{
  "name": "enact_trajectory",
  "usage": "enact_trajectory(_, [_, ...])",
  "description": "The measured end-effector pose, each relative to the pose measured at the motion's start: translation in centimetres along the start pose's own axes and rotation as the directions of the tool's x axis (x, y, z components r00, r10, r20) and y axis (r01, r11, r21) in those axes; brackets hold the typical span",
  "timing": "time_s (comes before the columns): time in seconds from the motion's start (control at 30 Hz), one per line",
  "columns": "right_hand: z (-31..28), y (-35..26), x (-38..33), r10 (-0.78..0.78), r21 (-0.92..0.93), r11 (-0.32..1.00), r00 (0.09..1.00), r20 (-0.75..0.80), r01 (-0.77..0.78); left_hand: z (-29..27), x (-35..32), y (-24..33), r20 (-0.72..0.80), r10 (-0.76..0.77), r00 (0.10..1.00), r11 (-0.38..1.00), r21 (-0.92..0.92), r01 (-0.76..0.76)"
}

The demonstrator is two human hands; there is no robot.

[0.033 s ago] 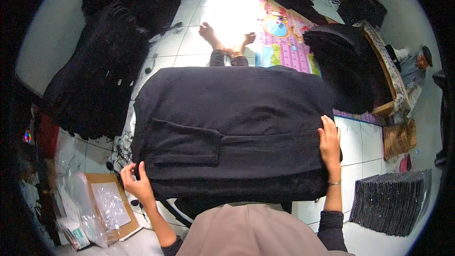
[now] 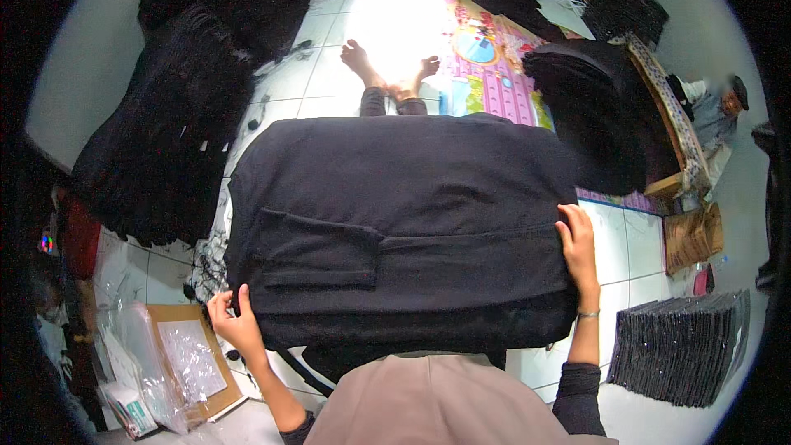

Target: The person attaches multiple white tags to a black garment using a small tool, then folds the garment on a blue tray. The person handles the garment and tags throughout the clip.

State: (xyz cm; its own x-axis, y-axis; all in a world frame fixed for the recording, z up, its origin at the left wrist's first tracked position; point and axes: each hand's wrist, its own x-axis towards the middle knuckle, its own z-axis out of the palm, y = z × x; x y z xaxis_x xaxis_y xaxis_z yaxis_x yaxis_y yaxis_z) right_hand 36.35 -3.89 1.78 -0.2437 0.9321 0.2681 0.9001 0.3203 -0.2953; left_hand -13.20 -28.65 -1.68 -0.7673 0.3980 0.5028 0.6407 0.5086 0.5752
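A large black garment with a pocket flap lies spread wide over my lap and legs. My left hand grips its lower left corner, fingers curled around the edge. My right hand, a thin bracelet at the wrist, holds the right edge with the fingers laid over the cloth. My bare feet stick out beyond the garment's far edge on the white tiled floor.
A big heap of black garments lies on the left and another on the right. A stack of folded black pieces stands at the lower right. Clear plastic bags on cardboard lie lower left. A colourful mat and a seated person are beyond.
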Motion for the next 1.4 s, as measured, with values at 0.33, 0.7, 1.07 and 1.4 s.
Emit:
enact_trajectory(0.33, [0.1,5.7,-0.7,0.288,0.613,0.741,0.954,0.081,-0.275,-1.5,1.9,-2.7,0.394,-0.223,0.891,0.914,-0.233,0.332])
enact_trajectory(0.7, [-2.1,3.1,-4.4,0.447,0.339,0.867,0.871,-0.203,-0.365,-3.3,3.1,-1.8,0.267,-0.155,0.951,0.787,-0.549,0.282])
enact_trajectory(1.07, [-1.9,-5.2,-2.0,0.122,-0.039,0.99,0.962,-0.245,-0.136,-3.7,5.5,-0.5,0.33,0.066,0.942,0.995,-0.096,-0.036])
enact_trajectory(1.4, [10.1,-13.0,9.7,-0.661,0.073,0.747,0.75,-0.013,0.66,18.5,17.0,9.8,0.453,0.279,0.847,0.897,0.193,-0.399])
